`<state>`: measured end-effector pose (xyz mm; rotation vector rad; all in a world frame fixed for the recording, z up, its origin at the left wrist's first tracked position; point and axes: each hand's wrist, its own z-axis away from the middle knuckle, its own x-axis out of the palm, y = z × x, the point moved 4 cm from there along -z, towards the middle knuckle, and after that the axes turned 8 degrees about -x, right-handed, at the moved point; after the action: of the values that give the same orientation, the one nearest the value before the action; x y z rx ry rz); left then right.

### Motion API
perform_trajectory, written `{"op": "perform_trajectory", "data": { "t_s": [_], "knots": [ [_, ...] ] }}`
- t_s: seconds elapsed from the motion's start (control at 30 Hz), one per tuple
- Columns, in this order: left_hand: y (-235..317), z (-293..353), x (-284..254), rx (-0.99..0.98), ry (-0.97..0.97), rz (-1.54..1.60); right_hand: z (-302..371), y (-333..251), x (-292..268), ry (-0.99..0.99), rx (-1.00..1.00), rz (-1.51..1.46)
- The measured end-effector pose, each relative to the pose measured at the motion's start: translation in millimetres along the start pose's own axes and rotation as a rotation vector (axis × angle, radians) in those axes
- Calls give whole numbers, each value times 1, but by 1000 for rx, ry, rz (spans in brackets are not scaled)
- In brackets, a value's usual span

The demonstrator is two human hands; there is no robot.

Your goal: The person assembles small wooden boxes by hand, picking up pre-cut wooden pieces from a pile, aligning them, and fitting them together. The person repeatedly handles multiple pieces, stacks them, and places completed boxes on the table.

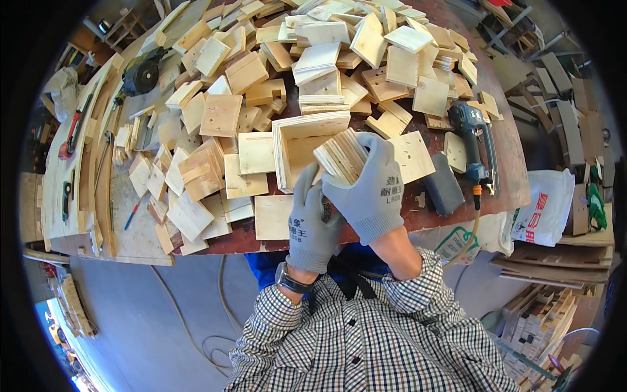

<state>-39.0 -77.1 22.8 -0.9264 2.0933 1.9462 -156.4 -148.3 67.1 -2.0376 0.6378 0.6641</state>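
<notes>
Right hand grips a plywood stack as left hand curls close beside it

Both forearms rise from the lower edge and converge at the near side of the desk, the hands almost meeting in front of the chest. Each wears a grey knit glove, and the sleeves of the checked shirt end short of the wrists.

The right forearm slants up and to the left. Its hand is turned back-up and clasps the stack, with the fingers over the far right end and the thumb along the near side. The layered edges face up and to the left, and the stack tilts. It sits in front of the open-sided plywood box, overlapping its lower right part in view; whether the two touch is unclear.

The left hand is lower and nearer the body, its fingers pointing up and bent toward the right thumb. A small dark-brown patch shows between the hands, but whether the left hand grasps anything cannot be told. A black wristwatch circles that wrist.

Loose plywood squares lie left of the box, and a heaped pile of plywood pieces covers the far part of the desk. To the right of the hands lie a dark grey block and, beyond it, a pneumatic nail gun.
</notes>
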Motion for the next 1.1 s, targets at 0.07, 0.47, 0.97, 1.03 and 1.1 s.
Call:
{"op": "perform_trajectory", "data": {
  "t_s": [0.07, 0.47, 0.97, 1.03, 1.1],
  "knots": [
    [-1, 2, 9, 5, 8, 2, 2, 4, 0, -54, 82, 17],
    [-33, -2, 10, -171, -72, 33, 35, 22, 2, -232, -16, -84],
    [-19, -3, 6, -155, -98, -4, 44, 44, 1, -288, 57, -197],
    [-20, -3, 7, -141, -108, -27, 43, 44, 1, -292, 67, -225],
    [-20, -3, 7, -125, -104, -18, 40, 42, -1, -314, 64, -211]
  ]
}}
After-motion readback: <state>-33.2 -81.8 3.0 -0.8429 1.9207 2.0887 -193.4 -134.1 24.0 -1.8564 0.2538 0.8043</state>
